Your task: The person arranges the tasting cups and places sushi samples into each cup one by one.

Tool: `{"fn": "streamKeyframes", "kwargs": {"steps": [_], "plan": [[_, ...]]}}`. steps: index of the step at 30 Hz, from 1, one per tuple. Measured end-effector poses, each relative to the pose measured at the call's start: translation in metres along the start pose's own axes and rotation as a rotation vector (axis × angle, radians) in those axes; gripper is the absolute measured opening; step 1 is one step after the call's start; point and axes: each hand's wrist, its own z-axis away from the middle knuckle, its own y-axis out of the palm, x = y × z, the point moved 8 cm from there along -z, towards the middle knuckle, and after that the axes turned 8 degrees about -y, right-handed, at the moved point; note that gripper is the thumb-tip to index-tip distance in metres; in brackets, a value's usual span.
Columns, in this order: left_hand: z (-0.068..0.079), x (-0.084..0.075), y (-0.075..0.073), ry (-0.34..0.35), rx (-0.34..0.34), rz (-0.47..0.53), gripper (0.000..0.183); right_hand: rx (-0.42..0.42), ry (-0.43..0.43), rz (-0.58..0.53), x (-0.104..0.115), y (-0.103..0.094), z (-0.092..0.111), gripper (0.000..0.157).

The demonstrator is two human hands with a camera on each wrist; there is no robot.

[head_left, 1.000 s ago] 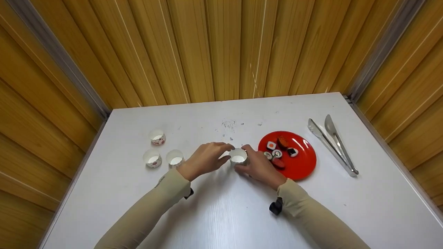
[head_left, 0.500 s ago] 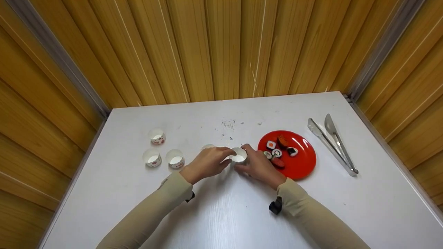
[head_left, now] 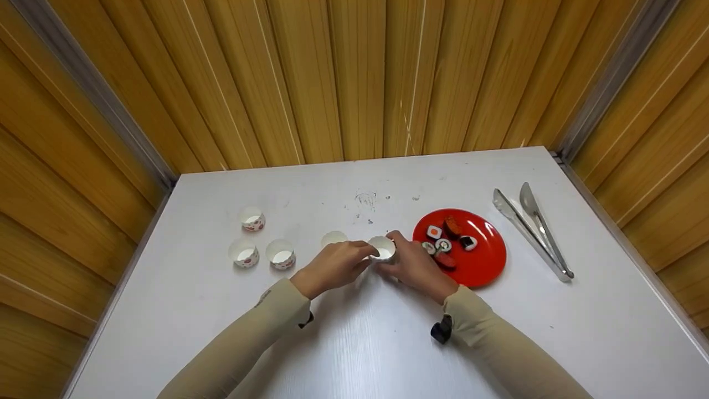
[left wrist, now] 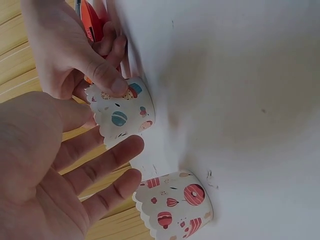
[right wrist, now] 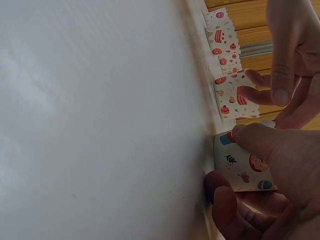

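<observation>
At the middle of the table, my right hand (head_left: 415,263) grips a paper baking cup (head_left: 384,256) with a scalloped rim, thumb on one side and fingers round the other. Blue and pink sweets are printed on that paper baking cup (right wrist: 245,162) in the right wrist view. My left hand (head_left: 335,263) reaches to its rim, one fingertip at the mouth of the cup. The other fingers (left wrist: 105,165) of that hand are loosely extended and hold nothing. Just behind the left hand stands another baking cup (left wrist: 175,205) with red prints, partly hidden in the head view.
Three more baking cups, the rear one (head_left: 252,220) and two nearer ones (head_left: 243,255) (head_left: 281,256), stand at the left. Right of the hands is a red plate (head_left: 487,266) with several sushi pieces (head_left: 443,245). Metal tongs (head_left: 534,238) lie farther right. Panelled walls enclose the table.
My left hand has moved a little right and toward me, its fingertip now at the cup's rim, uncovering the baking cup behind it. My right hand stays on its cup.
</observation>
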Motion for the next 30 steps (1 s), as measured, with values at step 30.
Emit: {"fn": "streamKeyframes", "kwargs": {"steps": [30], "plan": [[-0.0083, -0.0032, 0.0069, 0.001, -0.062, -0.099, 0.006, -0.022, -0.043, 0.028, 0.0004, -0.0001, -0.0012, 0.057]]}}
